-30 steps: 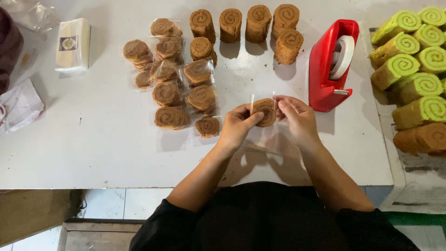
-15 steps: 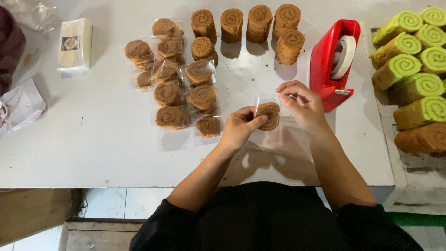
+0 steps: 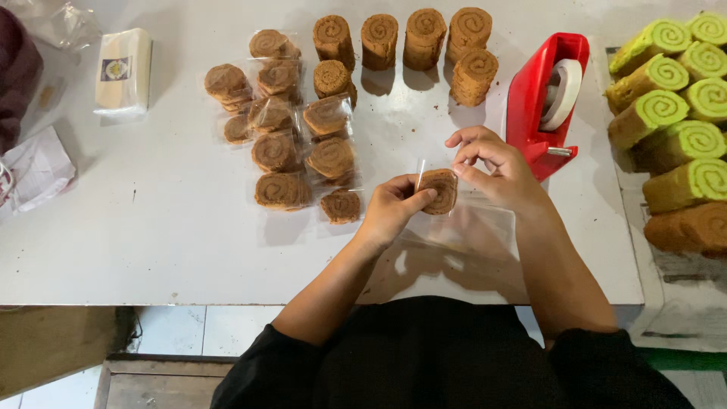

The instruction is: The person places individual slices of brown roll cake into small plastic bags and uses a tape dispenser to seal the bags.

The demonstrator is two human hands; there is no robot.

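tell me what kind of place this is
Probably a small bakery packing table: bagged brown roll slices lie in rows, green rolls wait at right, and a red tape dispenser stands by the hands.

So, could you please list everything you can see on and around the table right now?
table: one, white, fills the view.
bare brown roll slices: about six, far middle.
bagged brown slices: about ten, clear bags, left of middle.
tape dispenser: one, red, right of middle.
green rolls: about six, far right.
brown roll: one, below the green ones.
small packet: one, cream, far left.
crumpled plastic: left edge.
held slice: one, brown, in a clear bag.
left hand: grips the held slice.
right hand: pinches the bag's edge.
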